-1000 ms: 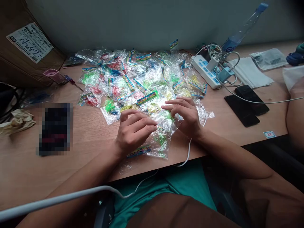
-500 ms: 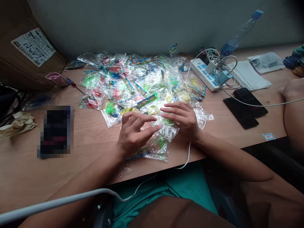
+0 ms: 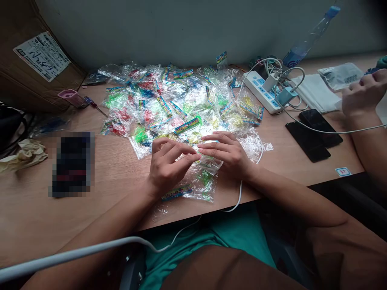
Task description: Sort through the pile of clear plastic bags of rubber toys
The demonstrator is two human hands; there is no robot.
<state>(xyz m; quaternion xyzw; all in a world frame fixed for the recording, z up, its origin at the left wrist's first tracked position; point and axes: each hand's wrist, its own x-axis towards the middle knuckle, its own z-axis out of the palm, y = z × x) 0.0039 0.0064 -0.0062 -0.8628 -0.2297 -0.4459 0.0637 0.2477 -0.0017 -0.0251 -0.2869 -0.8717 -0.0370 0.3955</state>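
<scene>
A small plastic bag (image 3: 211,166), with a little green showing in it, sits at the fingertips, partly covered by the right hand. Farthest left of the fingers stands a cardboard box (image 3: 19,24) with its inside hidden, and nearer to them a pink cup (image 3: 70,97), its contents too hard to make out. The left hand (image 3: 172,161) is arched over the table (image 3: 115,165), forearm slanting up from below, index finger and thumb brought tip to tip; whether they pinch film cannot be told. Beyond the fingertips spreads a heap of bags (image 3: 184,96) holding tangled red, green, blue and yellow strands, and just on the near side of them lies a second bag (image 3: 207,181) with green strands inside. The right hand (image 3: 225,153) is held low, fingers long and slightly spread, tips almost meeting the left ones, thumb hidden, so its grip cannot be told. Well right of the fingers are a clear bottle (image 3: 306,40), leaning in view, a flat pouch (image 3: 341,76) with unclear contents, and another person's hand (image 3: 361,94), loosely curled.
</scene>
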